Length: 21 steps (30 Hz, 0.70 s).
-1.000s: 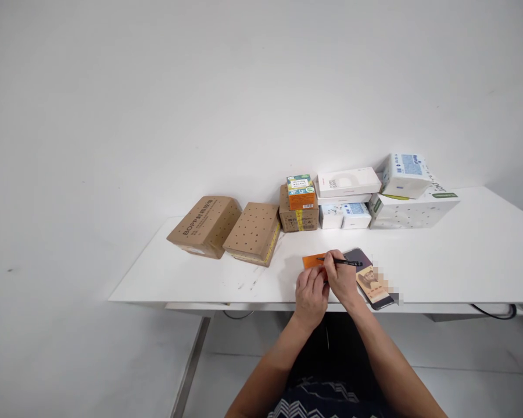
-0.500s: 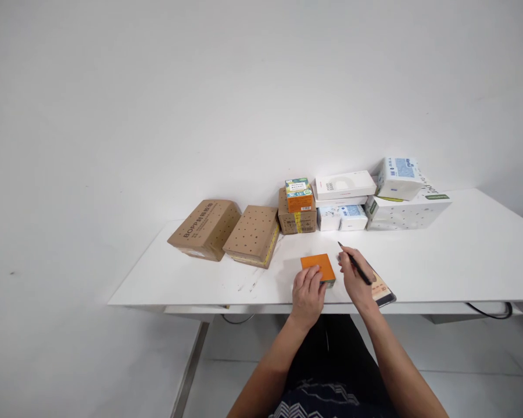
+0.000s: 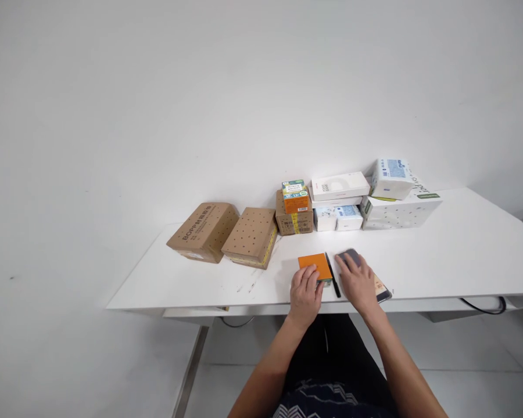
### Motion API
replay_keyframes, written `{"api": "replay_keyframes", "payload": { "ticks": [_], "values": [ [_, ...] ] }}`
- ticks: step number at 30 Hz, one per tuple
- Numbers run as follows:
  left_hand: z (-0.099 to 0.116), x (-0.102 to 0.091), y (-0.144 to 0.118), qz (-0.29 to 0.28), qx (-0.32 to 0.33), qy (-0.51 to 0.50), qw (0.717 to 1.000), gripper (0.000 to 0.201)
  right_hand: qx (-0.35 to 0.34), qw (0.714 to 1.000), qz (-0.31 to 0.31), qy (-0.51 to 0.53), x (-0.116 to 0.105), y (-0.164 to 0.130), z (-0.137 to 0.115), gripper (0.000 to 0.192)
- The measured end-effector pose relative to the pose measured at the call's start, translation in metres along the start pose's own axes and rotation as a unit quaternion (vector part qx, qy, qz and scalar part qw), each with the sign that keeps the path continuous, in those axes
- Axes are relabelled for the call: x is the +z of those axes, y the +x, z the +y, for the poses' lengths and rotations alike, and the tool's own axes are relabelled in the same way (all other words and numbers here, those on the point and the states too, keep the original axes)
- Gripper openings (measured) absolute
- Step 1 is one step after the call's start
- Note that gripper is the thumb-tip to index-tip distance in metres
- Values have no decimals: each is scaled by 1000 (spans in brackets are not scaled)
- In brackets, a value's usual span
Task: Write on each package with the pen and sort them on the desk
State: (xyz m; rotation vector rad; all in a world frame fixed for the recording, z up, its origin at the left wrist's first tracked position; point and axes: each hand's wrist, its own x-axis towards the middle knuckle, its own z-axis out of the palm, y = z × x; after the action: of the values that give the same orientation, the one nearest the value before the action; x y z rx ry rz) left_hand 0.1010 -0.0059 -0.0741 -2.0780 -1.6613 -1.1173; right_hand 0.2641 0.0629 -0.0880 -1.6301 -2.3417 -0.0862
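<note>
My left hand (image 3: 305, 292) grips the near side of a small box with an orange top (image 3: 312, 260), fingers on its top and thumb at its front edge. The box lies flat on the white table near the front edge. Just to its right lies a black pen (image 3: 333, 280), touched by neither hand. Over a smartphone (image 3: 382, 291) rests my right hand (image 3: 359, 285), open, its fingers spread on the phone's far part. The hand hides the middle of the phone.
Along the wall stand two brown cartons (image 3: 204, 232) (image 3: 250, 235) and a smaller carton (image 3: 294, 222) topped by an orange-green box (image 3: 295, 197). Further right are white flat boxes (image 3: 340, 186), tissue packs (image 3: 348, 217) and a large white box (image 3: 401, 212) with another pack (image 3: 391, 178) on it.
My right hand has let go of the pen, which now lies beside the orange box, and has come down onto the phone. My left hand stays on the box.
</note>
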Motion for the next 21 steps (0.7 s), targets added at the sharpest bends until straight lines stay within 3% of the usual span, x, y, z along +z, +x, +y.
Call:
{"api": "replay_keyframes", "payload": {
  "ticks": [4,8,11,14,16,17,19,21],
  "values": [
    [1,1,-1,14,-1,1,1000,30,148,989,-3,-10,-4,-9,14,64],
    [1,4,-1,27,3,5,1000,30,146,988,-43,32,-6,-7,20,58],
    [1,4,-1,26,5,4,1000,30,177,980,-33,82,-8,-1,21,59],
    [2,2,-1,17,6,-1,1000,31,234,946,-4,225,-22,2,24,64],
    [2,2,-1,15,6,0,1000,32,270,877,4,398,-40,1,23,65],
    [3,2,-2,17,6,2,1000,32,278,820,-1,500,-51,-1,21,63],
    [3,4,-3,27,1,5,1000,33,274,670,-33,689,-74,-6,12,56],
    [2,7,-6,34,-6,3,999,34,265,516,-83,811,-92,-14,-3,52]
  ]
}}
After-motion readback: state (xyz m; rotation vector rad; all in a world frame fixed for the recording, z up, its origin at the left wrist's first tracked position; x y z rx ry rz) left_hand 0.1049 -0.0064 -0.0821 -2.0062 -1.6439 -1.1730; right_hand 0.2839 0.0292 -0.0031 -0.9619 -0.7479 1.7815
